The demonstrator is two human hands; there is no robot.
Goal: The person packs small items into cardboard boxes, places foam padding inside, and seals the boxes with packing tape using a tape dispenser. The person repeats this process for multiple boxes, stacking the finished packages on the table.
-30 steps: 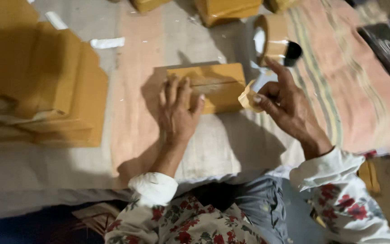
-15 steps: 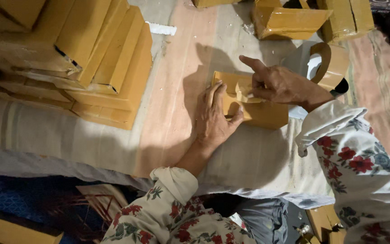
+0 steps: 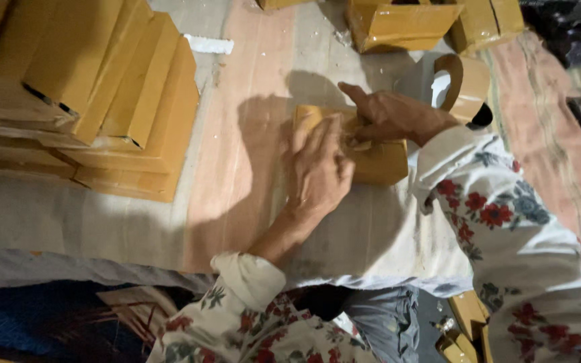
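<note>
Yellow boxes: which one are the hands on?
The small single box at centre, flat on the cloth, under both the left hand and right hand; the others sit stacked at left or untouched beyond.

A single head-worn camera looks steeply down from above the person's own lap, close over a striped cloth work surface [image 3: 250, 168]; the view faces forward and away from the body, floral sleeves [image 3: 506, 222] entering from the bottom edge; the left hand [image 3: 317, 171] and right hand [image 3: 388, 115] sit near centre; stacked yellow cartons [image 3: 102, 87] fill the upper left.
</note>
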